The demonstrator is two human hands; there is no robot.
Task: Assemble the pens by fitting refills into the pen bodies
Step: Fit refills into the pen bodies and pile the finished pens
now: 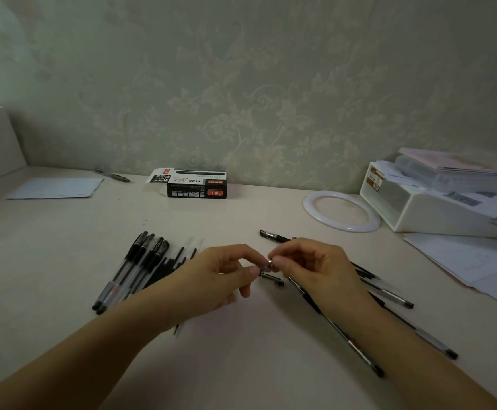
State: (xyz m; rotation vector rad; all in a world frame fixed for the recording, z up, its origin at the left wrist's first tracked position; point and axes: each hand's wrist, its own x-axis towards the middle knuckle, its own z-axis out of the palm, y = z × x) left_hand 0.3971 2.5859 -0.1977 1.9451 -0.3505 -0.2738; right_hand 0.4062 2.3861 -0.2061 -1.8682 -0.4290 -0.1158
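**Both hands pinching a pen over the middle of the table**

Your two forearms come in from the bottom edge and meet above the table (241, 335). Your left hand (220, 276) has its fingers curled, thumb and forefinger pinched on the dark end of a pen body (263, 269); what looks like the rest of that body shows pale and blurred below your left wrist. Your right hand (306, 267) pinches a small silvery tip piece (270, 262) at that same end, fingers curled round it. The two hands almost touch at the fingertips.

Just under the hands lies a loose black cap (272, 279). From there a finished pen (339, 329) runs down and right beneath your right wrist, with a few more finished pens (395, 297) fanned out beside it, partly hidden by your arm.

To your left, near the left hand, a bundle of capped pens (135, 270) lies side by side, and thin black refills (169, 266) rest against them.

Beyond your right hand lies a single black pen (274, 236). Further back sit a white ring (342, 211), a white tray of papers (436, 208), loose sheets (478, 261) on the right, a black pen box (195, 183) by the wall, and a paper sheet (56, 187) with another pen (112, 175) at far left.
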